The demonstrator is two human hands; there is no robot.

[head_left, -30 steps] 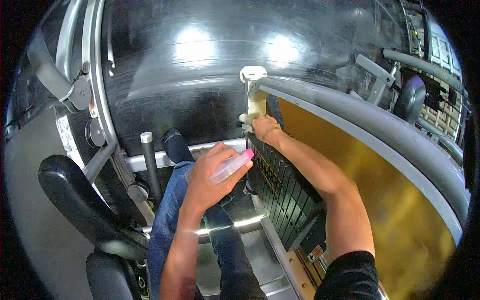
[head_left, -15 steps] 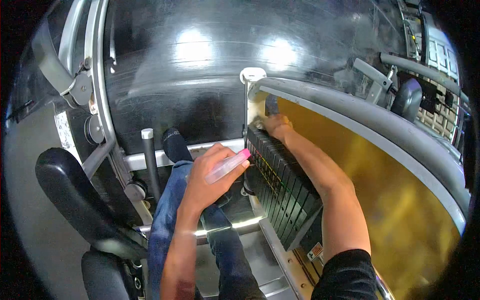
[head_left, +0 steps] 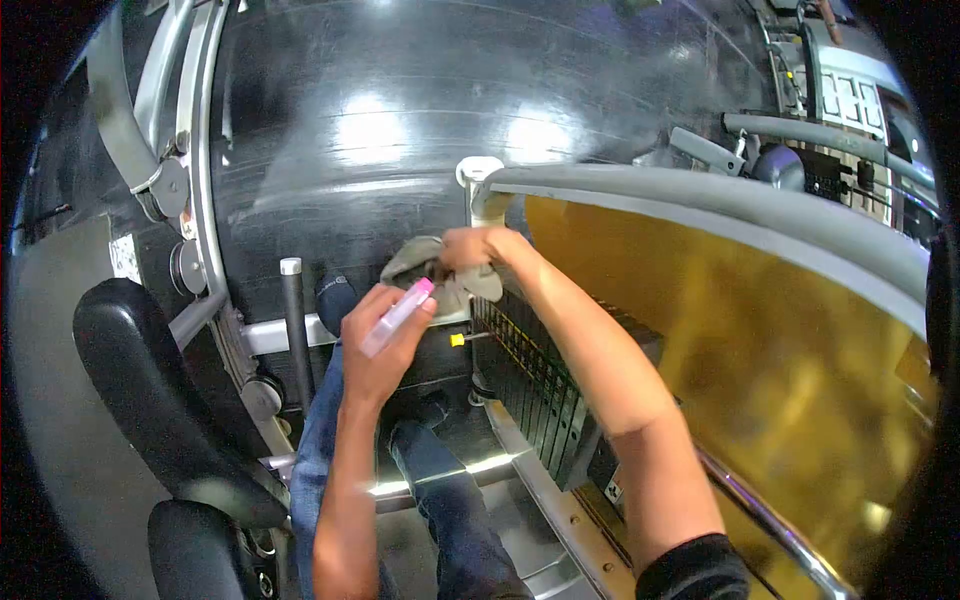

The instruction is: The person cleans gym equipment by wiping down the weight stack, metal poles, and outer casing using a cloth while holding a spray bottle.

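Observation:
My left hand (head_left: 372,362) is closed around a translucent bottle with a pink cap (head_left: 399,316), which tilts up to the right. Just beyond it, my right hand (head_left: 474,250) grips a grey-green cloth (head_left: 484,285) that hangs in loose folds on both sides of the fingers. The cloth is in the air near the front end of a gym machine's weight stack (head_left: 545,380), and whether it touches the frame cannot be told. A yellow-headed pin (head_left: 458,340) sticks out of the stack below the cloth. My right fingertips are partly hidden in the folds.
A curved grey frame tube (head_left: 700,190) with a yellowish panel (head_left: 780,400) runs along the right. Black padded cushions (head_left: 150,380) and an upright dark handle (head_left: 296,330) stand at the left. My legs are inside the machine frame, over the dark floor (head_left: 400,60).
My right hand has come off the top of the weight stack and moved left, with the cloth now showing. My left hand and bottle have shifted slightly left. The yellow pin has come into view.

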